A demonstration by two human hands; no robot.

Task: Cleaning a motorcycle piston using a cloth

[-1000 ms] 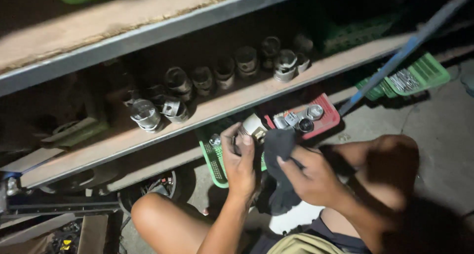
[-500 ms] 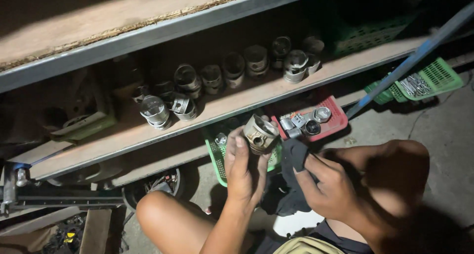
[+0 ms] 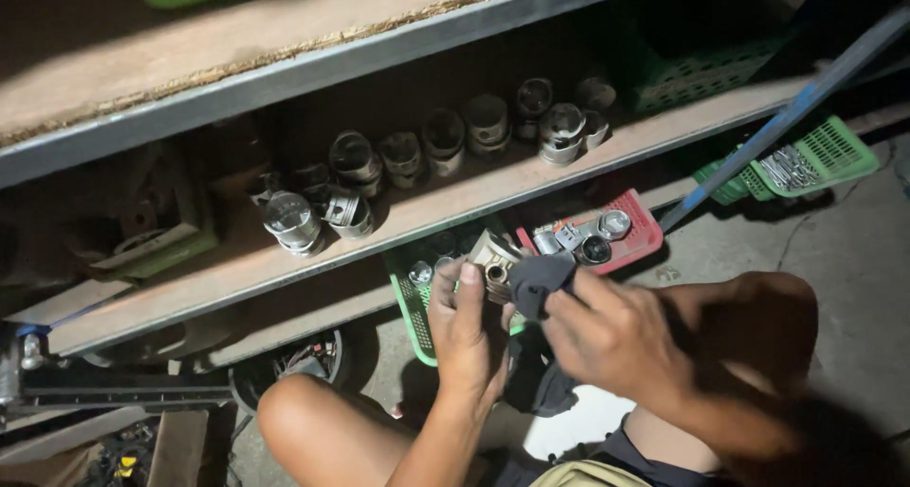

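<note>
Premises: an engine repair workshop or parts store. Evidence: a steel-edged wooden shelf (image 3: 455,203) carrying a row of used pistons (image 3: 445,141); plastic baskets (image 3: 806,160) of small metal parts on a bare concrete floor (image 3: 853,231); a red tray (image 3: 640,226) of parts; greasy components stacked at the left.

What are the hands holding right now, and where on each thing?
The left hand grips a metal piston around its lower skirt. The right hand pinches a dark cloth by its upper end, pressed against the piston's side.
</note>
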